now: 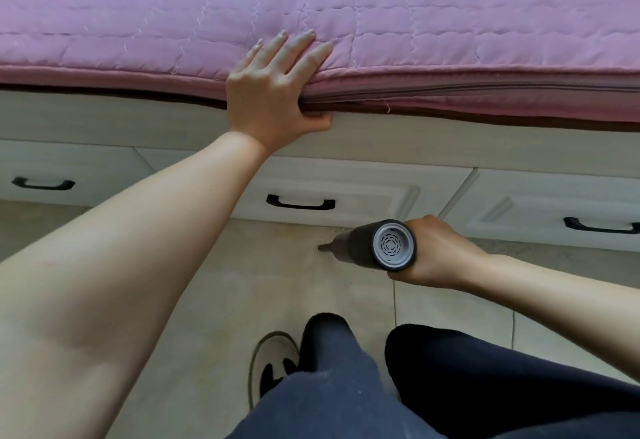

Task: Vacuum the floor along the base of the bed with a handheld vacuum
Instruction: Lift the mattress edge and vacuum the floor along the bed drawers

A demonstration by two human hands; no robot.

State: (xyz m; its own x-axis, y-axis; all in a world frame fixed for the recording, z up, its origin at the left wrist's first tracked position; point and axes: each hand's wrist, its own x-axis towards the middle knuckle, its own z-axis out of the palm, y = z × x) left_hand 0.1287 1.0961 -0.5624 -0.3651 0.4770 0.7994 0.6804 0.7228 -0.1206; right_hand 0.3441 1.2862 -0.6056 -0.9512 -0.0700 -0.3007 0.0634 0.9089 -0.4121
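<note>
Right hand (440, 255) grips vacuum (377, 244) – nozzle near drawer base; left hand (273, 92) spread on mattress edge (450, 92).

Both forearms are bare, the legs wear dark navy trousers (346, 386), and one foot a grey-and-black slipper (273, 362).
</note>
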